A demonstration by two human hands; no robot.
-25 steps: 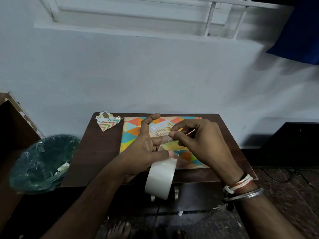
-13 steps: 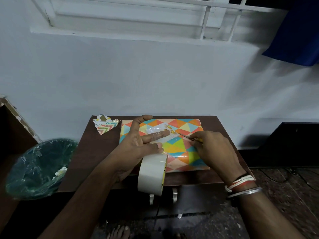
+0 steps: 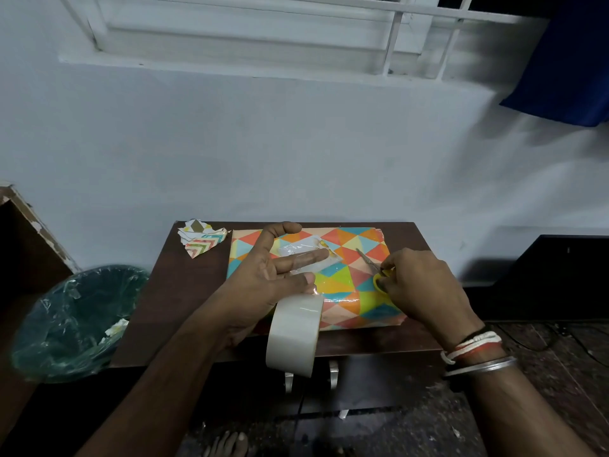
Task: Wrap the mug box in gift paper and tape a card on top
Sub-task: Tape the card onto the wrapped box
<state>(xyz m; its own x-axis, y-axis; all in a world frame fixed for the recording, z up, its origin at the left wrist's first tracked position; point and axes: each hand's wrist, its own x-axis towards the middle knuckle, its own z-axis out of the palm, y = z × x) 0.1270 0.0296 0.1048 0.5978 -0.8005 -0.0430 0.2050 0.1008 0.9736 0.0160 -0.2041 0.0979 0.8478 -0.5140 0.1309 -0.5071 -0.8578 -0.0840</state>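
The mug box (image 3: 349,282), wrapped in paper with bright triangles, lies on a dark wooden table (image 3: 184,291). A small card (image 3: 316,245) sits on its top under clear tape. My left hand (image 3: 263,278) presses the card with index and middle fingers straight. A roll of clear tape (image 3: 293,334) hangs from that hand's lower fingers, which are hidden behind it, in front of the box. My right hand (image 3: 425,285) grips yellow-handled scissors (image 3: 367,260) over the box's right half, blades pointing at the card.
Gift paper scraps (image 3: 201,240) lie at the table's back left corner. A bin lined with a green bag (image 3: 75,318) stands on the floor to the left. A white wall rises right behind the table. My bare foot (image 3: 227,443) shows below.
My left fingers went from pinching the tape strip to lying flat on the card. My right hand drew back to the right with the scissors. The roll dropped lower.
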